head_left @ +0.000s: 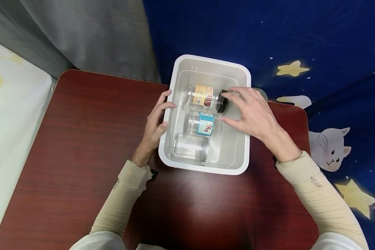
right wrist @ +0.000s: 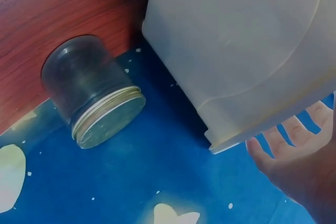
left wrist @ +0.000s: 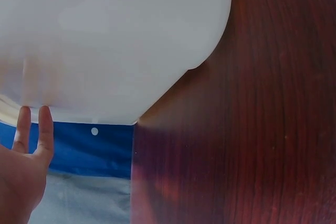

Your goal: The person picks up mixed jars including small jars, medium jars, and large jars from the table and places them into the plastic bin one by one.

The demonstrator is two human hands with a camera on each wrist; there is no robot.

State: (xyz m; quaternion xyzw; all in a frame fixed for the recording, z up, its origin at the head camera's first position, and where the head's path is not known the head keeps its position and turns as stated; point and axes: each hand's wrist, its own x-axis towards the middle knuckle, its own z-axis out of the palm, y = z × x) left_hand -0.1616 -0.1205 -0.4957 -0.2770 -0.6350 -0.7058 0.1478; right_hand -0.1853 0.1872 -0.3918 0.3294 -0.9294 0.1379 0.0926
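A white plastic bin (head_left: 206,170) holds three clear jars lying on their sides. The farthest jar (head_left: 203,95) has an orange label and a black lid (head_left: 222,101). Beside it lies a jar with a blue label (head_left: 205,123), and nearest the front edge is an unlabelled jar (head_left: 190,147). My right hand (head_left: 253,109) reaches over the bin's right side, index fingertip at the black lid and thumb spread apart near the blue-labelled jar. Along the left rim, my left hand (head_left: 154,125) rests with extended fingers, one fingertip over the edge.
Another clear jar (right wrist: 92,90) with a metallic lid stands on the reddish-brown table (head_left: 97,139), outside the bin on its right; my right hand partly hides it in the head view. Behind the table hang a grey curtain (head_left: 106,38) and a blue starry cloth (head_left: 222,27).
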